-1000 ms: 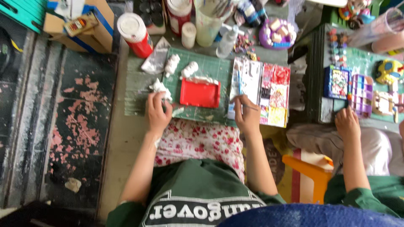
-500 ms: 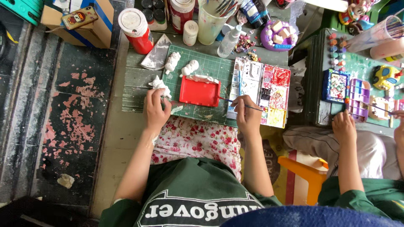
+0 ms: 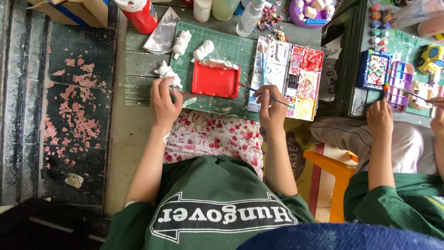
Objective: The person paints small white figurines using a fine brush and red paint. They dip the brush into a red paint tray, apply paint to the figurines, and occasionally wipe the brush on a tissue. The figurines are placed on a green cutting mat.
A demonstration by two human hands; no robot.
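Note:
My left hand (image 3: 164,99) rests on the green cutting mat (image 3: 231,48), fingers around a small white plaster figurine (image 3: 166,72). My right hand (image 3: 273,107) grips a thin blue-handled paintbrush (image 3: 262,94); its tip touches the right edge of a red rectangular plaster piece (image 3: 216,81) lying on the mat. Two more white figurines (image 3: 181,42) (image 3: 203,50) lie behind the red piece. A paint palette (image 3: 291,74) with white wells and red, yellow and dark smears sits just beyond my right hand.
A red can (image 3: 138,16), bottles (image 3: 249,18) and a purple dish (image 3: 314,11) crowd the table's far edge. Another person's hand (image 3: 380,118) works at a second mat with a blue box (image 3: 377,69) and purple palette (image 3: 400,85). An orange stool (image 3: 340,171) stands between us.
My right hand has come off the palette and brought the brush tip left to the red piece's edge. The left hand stays by the white figurine. The view has shifted closer.

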